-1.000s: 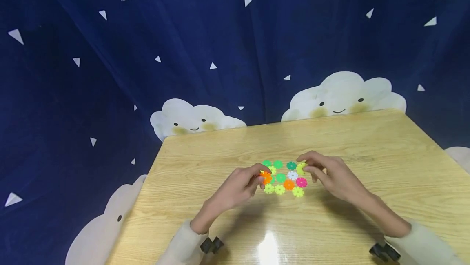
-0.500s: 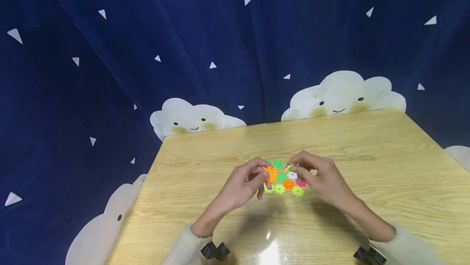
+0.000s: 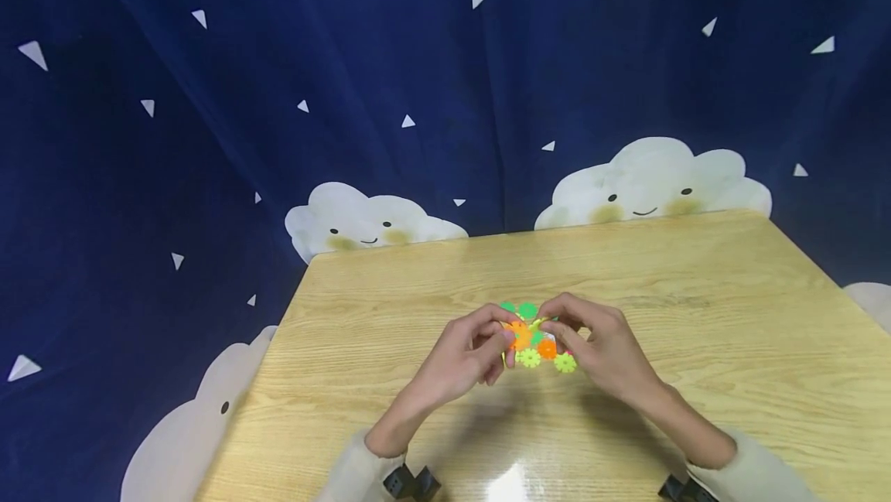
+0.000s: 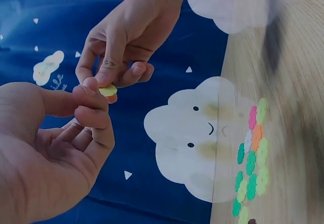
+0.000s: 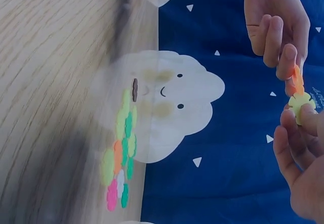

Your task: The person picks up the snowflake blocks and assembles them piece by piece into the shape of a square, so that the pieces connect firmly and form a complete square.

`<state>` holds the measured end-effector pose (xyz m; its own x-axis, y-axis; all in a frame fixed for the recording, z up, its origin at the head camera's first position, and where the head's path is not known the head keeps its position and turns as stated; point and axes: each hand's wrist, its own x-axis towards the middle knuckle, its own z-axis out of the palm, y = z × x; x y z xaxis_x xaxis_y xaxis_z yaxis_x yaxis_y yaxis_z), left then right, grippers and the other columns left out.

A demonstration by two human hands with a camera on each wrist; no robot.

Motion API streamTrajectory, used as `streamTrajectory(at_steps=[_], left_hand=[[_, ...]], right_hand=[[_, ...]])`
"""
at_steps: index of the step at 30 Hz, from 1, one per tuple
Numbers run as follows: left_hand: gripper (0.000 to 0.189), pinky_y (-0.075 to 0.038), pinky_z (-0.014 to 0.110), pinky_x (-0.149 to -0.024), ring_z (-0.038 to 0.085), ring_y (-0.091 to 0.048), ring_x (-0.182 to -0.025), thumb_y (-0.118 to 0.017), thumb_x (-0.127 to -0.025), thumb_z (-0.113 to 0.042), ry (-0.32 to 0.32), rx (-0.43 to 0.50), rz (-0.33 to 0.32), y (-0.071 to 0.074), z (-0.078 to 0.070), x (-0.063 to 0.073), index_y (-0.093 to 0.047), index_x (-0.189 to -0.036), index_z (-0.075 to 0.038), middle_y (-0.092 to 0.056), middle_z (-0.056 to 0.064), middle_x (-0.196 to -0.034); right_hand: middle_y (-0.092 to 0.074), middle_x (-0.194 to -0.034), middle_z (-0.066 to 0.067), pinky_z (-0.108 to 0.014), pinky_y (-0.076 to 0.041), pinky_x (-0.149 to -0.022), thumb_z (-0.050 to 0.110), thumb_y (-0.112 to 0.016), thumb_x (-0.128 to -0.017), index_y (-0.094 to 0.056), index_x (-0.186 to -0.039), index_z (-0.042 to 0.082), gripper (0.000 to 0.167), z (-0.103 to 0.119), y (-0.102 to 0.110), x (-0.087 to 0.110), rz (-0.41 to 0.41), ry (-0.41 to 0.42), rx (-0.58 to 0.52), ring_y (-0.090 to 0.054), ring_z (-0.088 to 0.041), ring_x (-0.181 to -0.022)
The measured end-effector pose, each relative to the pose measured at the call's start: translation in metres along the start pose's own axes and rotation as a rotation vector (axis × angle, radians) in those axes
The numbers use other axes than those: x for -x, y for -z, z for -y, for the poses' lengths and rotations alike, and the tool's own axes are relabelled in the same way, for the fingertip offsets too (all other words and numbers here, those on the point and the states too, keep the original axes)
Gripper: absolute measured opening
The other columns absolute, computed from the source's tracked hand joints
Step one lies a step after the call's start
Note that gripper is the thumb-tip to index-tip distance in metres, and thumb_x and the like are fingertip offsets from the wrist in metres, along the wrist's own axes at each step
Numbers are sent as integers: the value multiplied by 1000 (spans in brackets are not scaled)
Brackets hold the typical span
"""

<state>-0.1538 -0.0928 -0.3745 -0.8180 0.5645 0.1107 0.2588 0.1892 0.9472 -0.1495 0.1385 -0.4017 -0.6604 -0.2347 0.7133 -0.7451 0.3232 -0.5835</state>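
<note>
My left hand [image 3: 459, 355] pinches an orange notched snowflake disc [image 3: 519, 336] between thumb and fingertips, above the table. Facing it, my right hand [image 3: 605, 339] pinches a yellow snowflake disc [image 5: 302, 104] the same way. The two discs meet edge to edge in the right wrist view, the orange disc [image 5: 297, 80] standing above the yellow one there. In the left wrist view the fingertips hide most of both, with only a bit of the yellow disc [image 4: 108, 90] showing.
Several loose snowflake discs lie flat below the hands, among them a green disc [image 3: 527, 310], an orange one [image 3: 546, 349], a pink one [image 5: 112, 194] and a brown one [image 5: 134, 90]. A wooden table [image 3: 390, 301] carries them. Behind it hangs a dark blue curtain [image 3: 390, 61] with clouds.
The right hand has lifted its yellow disc from the right end of the group and carried it left. The left hand has shifted slightly right, bringing the orange and yellow discs together.
</note>
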Motion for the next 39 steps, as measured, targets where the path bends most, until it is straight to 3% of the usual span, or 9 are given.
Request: streamTrajectory(at_steps=[8, 15, 22, 39], left_hand=[[19, -42, 24, -50, 14, -52, -53, -53, -109, -14, -4, 54, -4, 0, -2, 3, -64, -124, -10, -63, 6, -78], [18, -42, 23, -51, 15, -52, -54, -53, -109, -11, -5, 122, 13, -4, -2, 4, -63, -123, -6, -62, 6, -77], [17, -41, 21, -50, 13, -52, -53, -52, -108, -8, -14, 150, 33, -7, -5, 5, -61, -122, -4, -62, 3, -77], [15, -43, 19, -50, 11, -50, -51, -51, -107, 0, -9, 211, 73, -13, -5, 3, -58, -119, 5, -62, 6, -75]], right_hand=[[-65, -79, 9, -13, -43, -47, -16, -78, -82, -70, -101, 15, 37, 7, -3, -1, 12, 32, 52, -54, 0, -59], [-67, -83, 3, -11, -45, -54, -21, -77, -76, -70, -99, 10, 39, 9, -6, 3, -22, 102, 77, -54, -8, -57], [-64, -82, 2, -12, -45, -59, -26, -74, -74, -66, -95, 6, 40, 12, -11, 4, -63, 152, 75, -52, -5, -65], [-50, -71, 3, -9, -34, -48, -37, -63, -68, -54, -83, 8, 48, 10, -18, 7, -95, 181, 83, -38, 1, -59]])
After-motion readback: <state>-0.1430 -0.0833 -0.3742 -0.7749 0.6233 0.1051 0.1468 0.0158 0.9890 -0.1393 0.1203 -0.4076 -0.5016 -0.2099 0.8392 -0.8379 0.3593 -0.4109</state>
